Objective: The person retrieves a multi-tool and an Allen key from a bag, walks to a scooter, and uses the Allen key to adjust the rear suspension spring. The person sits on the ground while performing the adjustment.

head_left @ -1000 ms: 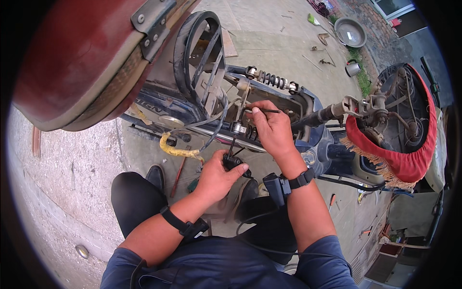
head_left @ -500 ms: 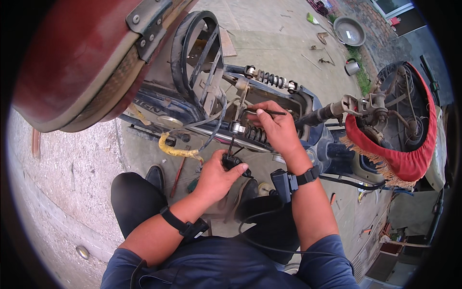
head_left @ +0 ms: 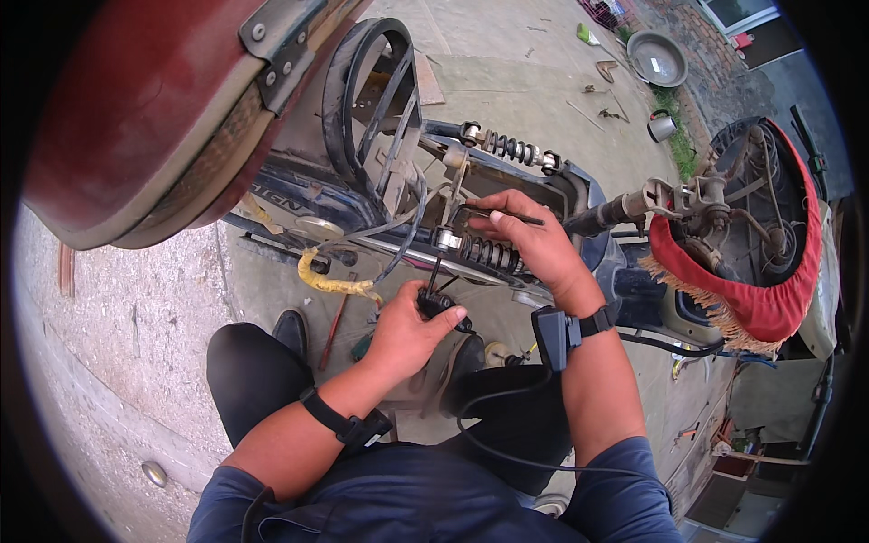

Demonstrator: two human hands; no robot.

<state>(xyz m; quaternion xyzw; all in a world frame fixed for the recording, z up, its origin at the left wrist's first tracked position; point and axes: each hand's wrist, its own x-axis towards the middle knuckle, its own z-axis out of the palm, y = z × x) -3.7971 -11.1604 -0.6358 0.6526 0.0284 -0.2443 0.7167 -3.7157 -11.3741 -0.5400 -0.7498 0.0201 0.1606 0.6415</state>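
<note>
My left hand [head_left: 409,331] is closed around a black folding hex key set [head_left: 436,306]. One of its keys [head_left: 434,274] points up to the silver end mount [head_left: 445,239] of the near shock absorber [head_left: 489,253]. Whether its tip sits in a bolt I cannot tell. Above and to the right, my right hand [head_left: 540,246] pinches a dark L-shaped hex key [head_left: 514,215], whose bent end reaches to the metal bracket by the mount. Both hands work over the partly stripped frame of an electric scooter [head_left: 584,195].
A red box [head_left: 154,100] overhangs the upper left, beside a black curved rack [head_left: 335,113]. A yellow-wrapped cable [head_left: 326,285] hangs left of my hands. The far shock absorber [head_left: 511,147] lies beyond. On the right is a red fringed cover [head_left: 769,308]; a basin [head_left: 658,59] stands far off.
My right hand has shifted slightly right and down, its fingers straighter on the L-shaped key, which now tilts down to the right. The left hand and its key set have hardly moved.
</note>
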